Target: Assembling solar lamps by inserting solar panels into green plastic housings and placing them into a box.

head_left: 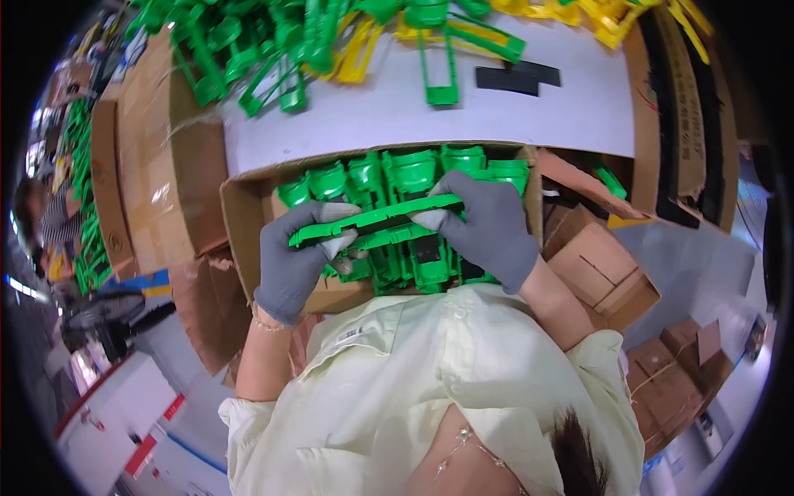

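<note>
Between my hands is a long green plastic frame (389, 217), held level above an open cardboard box (241, 236). My gloved left hand (294, 260) grips its left end, thumb and fingers closed round it. Toward its right end my gloved right hand (490, 227) pinches the same frame. Several similar green plastic parts (411, 171) stand packed in rows in the box below. A black patch (427, 248) shows on one of them. My hands and the held frame hide part of the box's contents.
Green plastic parts (285, 41) and yellow ones (612, 21) lie heaped along the far side of a white table (347, 124). Black strips (519, 78) lie on it. Cardboard boxes stand left (157, 157) and right (604, 269). Another person (59, 215) is at far left.
</note>
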A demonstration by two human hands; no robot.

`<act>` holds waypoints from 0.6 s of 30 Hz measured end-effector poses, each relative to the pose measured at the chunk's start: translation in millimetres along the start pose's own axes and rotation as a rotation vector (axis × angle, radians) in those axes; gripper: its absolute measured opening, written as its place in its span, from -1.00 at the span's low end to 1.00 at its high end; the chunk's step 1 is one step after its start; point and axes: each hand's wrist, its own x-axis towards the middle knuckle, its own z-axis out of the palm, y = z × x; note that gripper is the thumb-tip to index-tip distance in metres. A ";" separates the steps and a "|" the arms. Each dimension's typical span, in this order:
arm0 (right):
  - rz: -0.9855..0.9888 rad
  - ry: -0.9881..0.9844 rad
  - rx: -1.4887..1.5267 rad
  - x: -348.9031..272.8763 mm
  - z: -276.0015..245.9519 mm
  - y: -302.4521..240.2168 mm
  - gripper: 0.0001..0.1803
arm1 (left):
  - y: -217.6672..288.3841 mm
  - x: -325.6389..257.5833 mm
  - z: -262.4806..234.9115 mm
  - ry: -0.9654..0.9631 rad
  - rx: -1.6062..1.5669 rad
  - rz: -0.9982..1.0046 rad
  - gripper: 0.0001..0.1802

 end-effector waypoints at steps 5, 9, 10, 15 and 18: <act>0.175 -0.155 0.401 15.0 -29.5 -10.3 -0.62 | 27.9 -6.9 -77.5 0.121 0.253 0.082 -0.73; 0.241 0.129 0.216 31.7 -59.4 21.6 -0.61 | 29.7 5.9 -151.5 -0.016 0.523 -0.225 -0.75; 0.241 0.143 0.209 34.4 -67.7 26.6 -0.61 | 28.9 17.5 -151.3 -0.025 0.525 -0.212 -0.75; 0.208 0.206 0.023 48.3 -86.9 58.3 -0.64 | 11.4 63.7 -110.3 -0.227 0.803 -0.408 -0.71; 0.219 0.239 -0.027 50.8 -94.4 70.2 -0.67 | -3.8 68.2 -109.1 -0.157 1.349 -0.103 -0.62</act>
